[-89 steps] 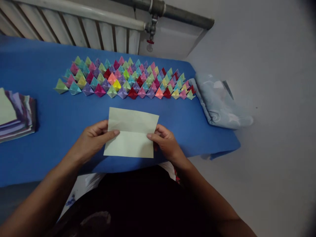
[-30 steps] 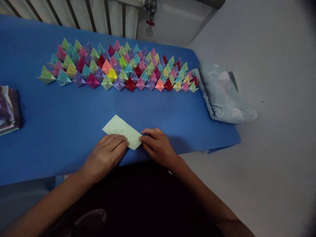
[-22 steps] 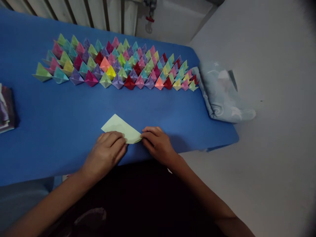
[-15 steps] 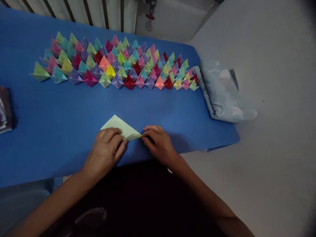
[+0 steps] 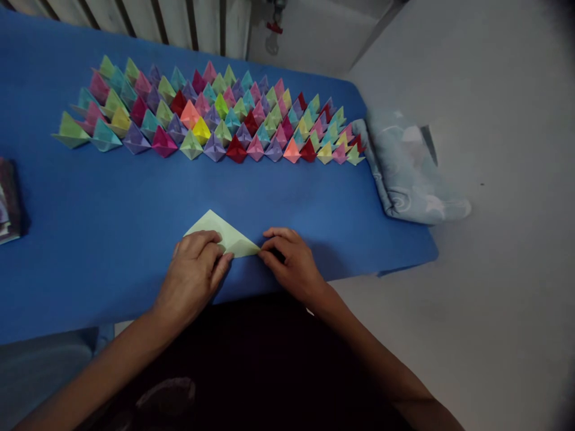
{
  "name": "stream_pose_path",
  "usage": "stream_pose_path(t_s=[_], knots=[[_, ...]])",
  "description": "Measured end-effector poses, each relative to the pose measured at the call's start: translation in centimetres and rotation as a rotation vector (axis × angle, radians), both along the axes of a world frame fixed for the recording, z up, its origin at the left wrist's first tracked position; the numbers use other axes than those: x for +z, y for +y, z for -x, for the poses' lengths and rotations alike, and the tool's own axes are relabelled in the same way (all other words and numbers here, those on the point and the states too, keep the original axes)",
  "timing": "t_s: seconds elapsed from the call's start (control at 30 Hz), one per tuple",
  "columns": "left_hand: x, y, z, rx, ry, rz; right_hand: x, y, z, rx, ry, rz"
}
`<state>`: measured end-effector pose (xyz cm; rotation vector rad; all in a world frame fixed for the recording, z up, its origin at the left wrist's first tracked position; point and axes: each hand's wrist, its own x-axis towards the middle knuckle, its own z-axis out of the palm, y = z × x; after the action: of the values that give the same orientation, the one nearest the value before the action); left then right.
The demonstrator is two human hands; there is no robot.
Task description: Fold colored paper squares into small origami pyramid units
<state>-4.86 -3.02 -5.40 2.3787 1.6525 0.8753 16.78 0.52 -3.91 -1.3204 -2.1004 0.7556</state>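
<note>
A pale green sheet of paper (image 5: 229, 235), folded into a triangle, lies on the blue table (image 5: 135, 239) near its front edge. My left hand (image 5: 196, 263) covers the paper's left part, with the thumb at the lower edge and the fingers bent on top. Between thumb and fingertips, my right hand (image 5: 290, 257) pinches the paper's right-hand corner. The left corner is hidden under my left hand. Beyond both hands stand rows of small folded paper boats (image 5: 214, 148) in many colours.
A folded grey-blue patterned cloth (image 5: 404, 179) lies at the table's right end, against the white wall (image 5: 507, 239). At the left edge is a dark packet (image 5: 9, 200), partly cut off. A radiator (image 5: 175, 24) and a red-handled valve (image 5: 274, 27) are behind the table.
The paper's lower right edge now looks flatter, and my right fingers still pinch the corner. Both hands have hardly moved; the view has shifted slightly.
</note>
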Motion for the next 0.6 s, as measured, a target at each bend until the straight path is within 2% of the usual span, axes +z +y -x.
stream_pose_path(t_s=[0.23, 0.6], knots=[[0.3, -0.37, 0.38, -0.061, -0.005, 0.017, -0.2, -0.62, -0.26, -0.002, -0.016, -0.043], [0.35, 0.16, 0.27, 0.036, -0.008, 0.022, -0.17, -0.58, 0.51, -0.041, -0.11, -0.098]])
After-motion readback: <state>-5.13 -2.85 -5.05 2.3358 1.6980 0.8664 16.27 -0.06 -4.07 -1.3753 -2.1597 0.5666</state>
